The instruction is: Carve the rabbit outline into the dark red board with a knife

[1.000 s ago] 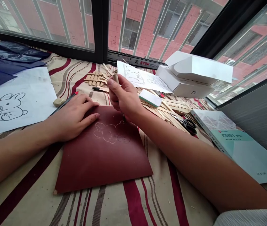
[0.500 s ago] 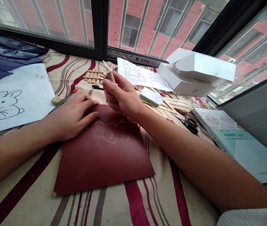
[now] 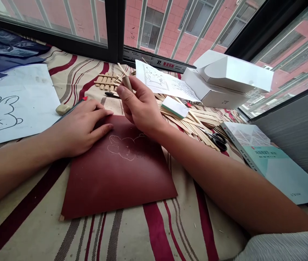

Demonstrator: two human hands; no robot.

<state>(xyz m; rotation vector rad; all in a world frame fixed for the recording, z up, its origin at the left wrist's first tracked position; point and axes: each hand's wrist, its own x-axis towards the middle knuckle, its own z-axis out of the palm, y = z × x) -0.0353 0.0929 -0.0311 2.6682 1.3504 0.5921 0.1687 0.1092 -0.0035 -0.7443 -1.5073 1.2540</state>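
My right hand [image 3: 140, 107] is closed on a wooden-handled scratch stylus [image 3: 127, 83], thumb and fingers pinching the barrel; its tip is hidden behind my hand. My left hand [image 3: 79, 127] lies open, fingers loosely flat, at the upper edge of a maroon scratch board [image 3: 115, 185] at my 12 o'clock, a pale rabbit outline [image 3: 122, 146] showing on it. The stylus looks light and best held low on the barrel, like a pencil. The board seems a thin, stiff sheet that could slide on the striped cloth [image 3: 34, 217], so I'd pin it flat and lift it by its edges. A printed rabbit drawing [image 3: 15, 105] lies at 10 o'clock, scissors [image 3: 219, 141] at 2 o'clock.
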